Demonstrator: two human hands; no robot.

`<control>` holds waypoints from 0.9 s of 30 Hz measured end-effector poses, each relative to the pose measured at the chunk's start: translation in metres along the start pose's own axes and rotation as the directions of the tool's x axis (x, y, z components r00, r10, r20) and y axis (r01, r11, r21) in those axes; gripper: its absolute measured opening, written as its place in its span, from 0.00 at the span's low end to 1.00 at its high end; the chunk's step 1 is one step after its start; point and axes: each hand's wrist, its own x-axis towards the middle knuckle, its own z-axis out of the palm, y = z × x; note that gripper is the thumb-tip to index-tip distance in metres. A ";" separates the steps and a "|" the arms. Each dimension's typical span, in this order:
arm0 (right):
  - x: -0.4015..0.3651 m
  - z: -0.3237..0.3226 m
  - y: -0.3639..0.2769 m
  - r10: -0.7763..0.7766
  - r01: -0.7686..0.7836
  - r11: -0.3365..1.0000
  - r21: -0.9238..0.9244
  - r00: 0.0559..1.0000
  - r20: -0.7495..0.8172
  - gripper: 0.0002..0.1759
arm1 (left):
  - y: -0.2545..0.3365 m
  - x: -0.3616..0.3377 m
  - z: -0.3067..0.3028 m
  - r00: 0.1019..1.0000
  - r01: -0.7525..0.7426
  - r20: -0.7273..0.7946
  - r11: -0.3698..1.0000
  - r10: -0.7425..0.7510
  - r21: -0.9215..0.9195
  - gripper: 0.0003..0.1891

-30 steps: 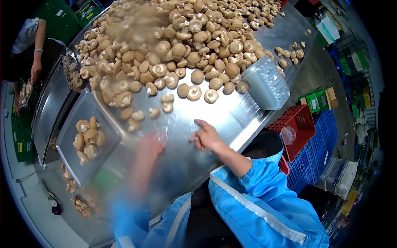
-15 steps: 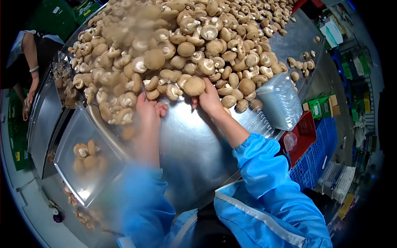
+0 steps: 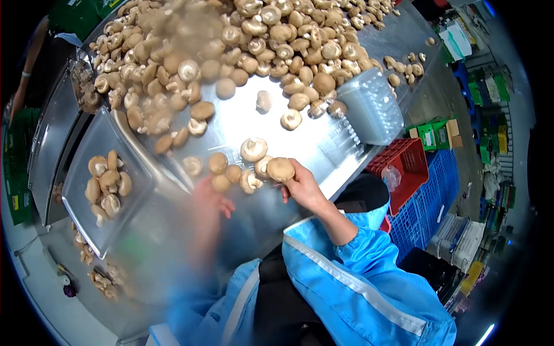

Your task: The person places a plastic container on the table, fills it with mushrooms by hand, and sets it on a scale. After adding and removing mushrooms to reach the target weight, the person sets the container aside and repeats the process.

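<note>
My right hand (image 3: 303,185) pinches a brown mushroom (image 3: 281,169) by its edge, low over the metal table (image 3: 340,167). Next to it several loose mushrooms (image 3: 254,149) lie in a small group, some with stems up. My left hand (image 3: 212,202) is blurred at the left of this group, below two mushrooms; whether it holds anything is unclear. A big mushroom pile (image 3: 288,34) covers the back of the table. At the left, a clear tray (image 3: 128,173) holds several mushrooms (image 3: 109,181).
A stack of clear trays (image 3: 372,106) stands on the table's right side. Beyond it are a red crate (image 3: 404,173) and a blue crate (image 3: 430,202). Another person's arm (image 3: 26,75) shows at the upper left. Green crates (image 3: 20,167) stand at the far left.
Both my hands have come down from the pile's edge toward my body, and a group of mushrooms now lies near the table's front. The view has shifted. The other person's arm has moved left.
</note>
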 end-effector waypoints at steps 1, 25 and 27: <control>-0.008 -0.005 0.009 0.020 -0.017 0.996 -0.092 1.000 0.024 0.17 | -0.011 -0.008 -0.003 1.000 0.025 -0.010 1.000 -0.025 -0.003 0.23; -0.012 -0.010 -0.027 -0.551 0.363 0.696 -0.619 0.823 -0.136 0.12 | 0.074 -0.022 0.014 0.752 -0.291 -0.004 0.338 0.660 0.895 0.20; 0.014 -0.012 -0.046 -0.628 0.415 0.615 -0.670 0.772 -0.099 0.17 | 0.081 0.003 0.012 0.680 -0.338 0.094 0.197 0.727 0.920 0.21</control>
